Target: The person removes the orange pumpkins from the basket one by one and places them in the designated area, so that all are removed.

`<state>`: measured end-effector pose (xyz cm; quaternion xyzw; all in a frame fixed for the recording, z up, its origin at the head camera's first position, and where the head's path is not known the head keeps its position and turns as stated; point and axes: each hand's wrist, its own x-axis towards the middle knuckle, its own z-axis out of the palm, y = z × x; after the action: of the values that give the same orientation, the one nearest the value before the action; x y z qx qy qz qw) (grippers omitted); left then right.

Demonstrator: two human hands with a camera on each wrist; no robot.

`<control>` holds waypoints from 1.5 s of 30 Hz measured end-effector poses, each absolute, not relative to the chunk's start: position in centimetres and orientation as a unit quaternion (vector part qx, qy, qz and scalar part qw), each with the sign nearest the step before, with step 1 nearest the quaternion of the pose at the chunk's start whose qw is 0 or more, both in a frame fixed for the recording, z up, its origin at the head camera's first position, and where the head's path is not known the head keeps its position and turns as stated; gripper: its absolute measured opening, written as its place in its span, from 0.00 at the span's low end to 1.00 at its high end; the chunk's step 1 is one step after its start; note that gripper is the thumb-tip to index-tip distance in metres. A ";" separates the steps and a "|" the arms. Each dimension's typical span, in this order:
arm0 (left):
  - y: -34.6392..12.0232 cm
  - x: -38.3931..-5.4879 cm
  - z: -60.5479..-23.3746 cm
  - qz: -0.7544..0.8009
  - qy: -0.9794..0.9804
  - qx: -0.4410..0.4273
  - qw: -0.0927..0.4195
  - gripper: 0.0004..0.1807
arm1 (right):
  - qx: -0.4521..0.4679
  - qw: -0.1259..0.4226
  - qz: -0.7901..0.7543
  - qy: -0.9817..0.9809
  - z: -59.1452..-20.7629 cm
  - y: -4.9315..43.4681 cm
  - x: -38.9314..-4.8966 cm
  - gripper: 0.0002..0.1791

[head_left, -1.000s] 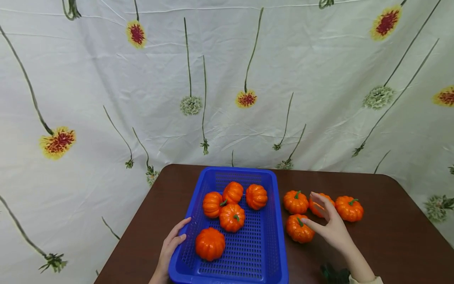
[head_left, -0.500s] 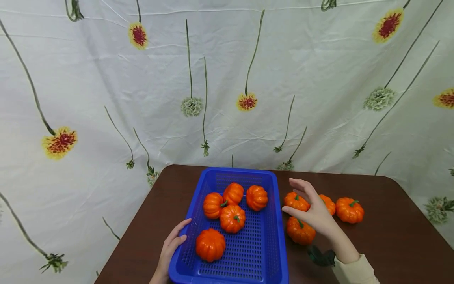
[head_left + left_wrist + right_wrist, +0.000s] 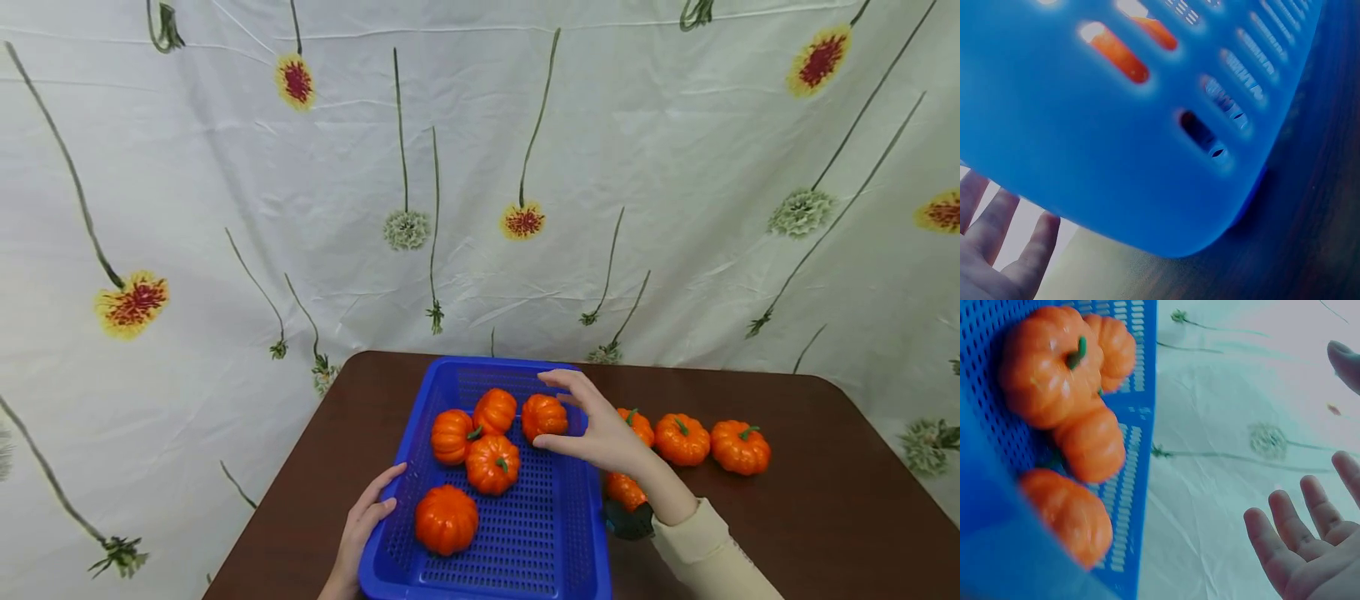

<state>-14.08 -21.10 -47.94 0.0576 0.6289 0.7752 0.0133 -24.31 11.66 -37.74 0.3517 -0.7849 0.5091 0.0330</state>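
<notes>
Several small orange pumpkins, some with a green stem showing, lie in a blue plastic basket (image 3: 521, 533). My left hand (image 3: 356, 529) rests at the basket's left rim; in the left wrist view its fingers (image 3: 1035, 250) are spread along the blue wall. Over the right rim reaches my right hand (image 3: 603, 433), thumb and fingers apart, beside the back-right pumpkin (image 3: 542, 418). From the right wrist view, nothing sits between the right fingers (image 3: 1285, 519), which are apart from the pumpkins (image 3: 1054, 365) in the basket.
Right of the basket, more pumpkins (image 3: 682, 439) lie on the dark brown table (image 3: 810, 467); two are partly hidden behind my right hand and forearm. A dark device (image 3: 628, 521) is at the right wrist. A flower-printed white cloth (image 3: 480, 275) hangs behind the table.
My right hand has moved left from above the pumpkins on the table to over the basket's right rim, empty throughout. The left hand and basket have stayed put.
</notes>
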 end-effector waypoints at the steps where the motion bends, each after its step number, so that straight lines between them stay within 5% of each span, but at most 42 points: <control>1: -21.1 -14.1 -48.0 0.775 0.629 0.064 0.011 0.24 | 0.355 0.026 0.509 -0.784 -37.8 11.2 -24.4 0.38; 19: -20.9 -14.0 -47.9 0.771 0.635 0.046 -0.006 0.24 | 0.392 -0.090 0.480 -0.779 -39.9 5.8 -25.3 0.36; 45: -21.0 -14.1 -48.2 0.771 0.633 0.069 -0.014 0.24 | 0.388 -0.200 0.385 -0.813 -43.3 5.0 -27.6 0.34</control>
<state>-14.13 -21.00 -48.19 0.0689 0.6332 0.7708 -0.0144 -27.57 4.99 -43.26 0.3877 -0.8130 0.3853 -0.2005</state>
